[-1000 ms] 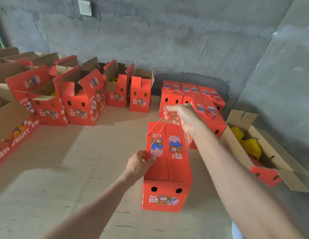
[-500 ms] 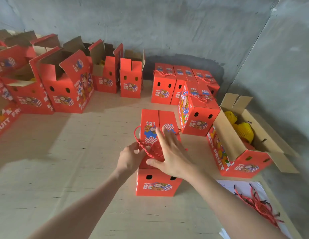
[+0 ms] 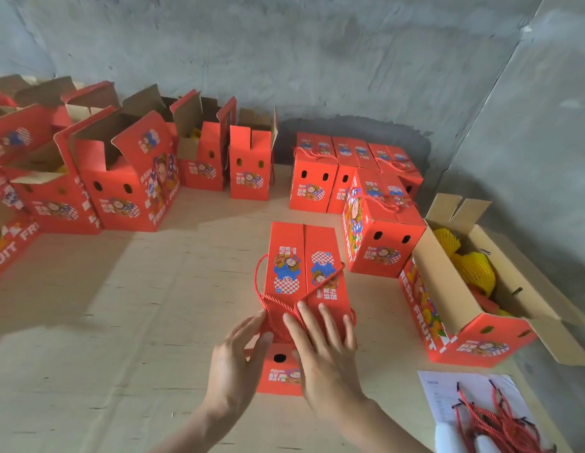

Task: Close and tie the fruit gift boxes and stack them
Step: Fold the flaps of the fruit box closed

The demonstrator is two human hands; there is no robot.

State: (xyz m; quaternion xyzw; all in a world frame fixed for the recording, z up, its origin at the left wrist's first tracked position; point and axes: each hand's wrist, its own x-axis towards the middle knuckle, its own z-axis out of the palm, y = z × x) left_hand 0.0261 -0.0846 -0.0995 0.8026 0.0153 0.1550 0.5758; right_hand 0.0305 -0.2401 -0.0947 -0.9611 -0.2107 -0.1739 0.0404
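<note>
Head view: open boxes [image 3: 127, 178] left, roughly five untied. Tied boxes [image 3: 346, 171] by wall, unstacked. Box [image 3: 302, 276] centre, closed, cord [image 3: 268, 297] on. Left hand [image 3: 237, 364], right hand [image 3: 324, 351] flat, fingers spread, gripping nothing.

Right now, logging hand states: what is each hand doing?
Left hand: open, flat against the closed gift box.
Right hand: open, resting on its red cord.

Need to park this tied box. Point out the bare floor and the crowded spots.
Bare cardboard floor left of the tied box, bordered by the open boxes beyond. Crowded on the right: closed boxes, the long open box, and spare ropes.
</note>
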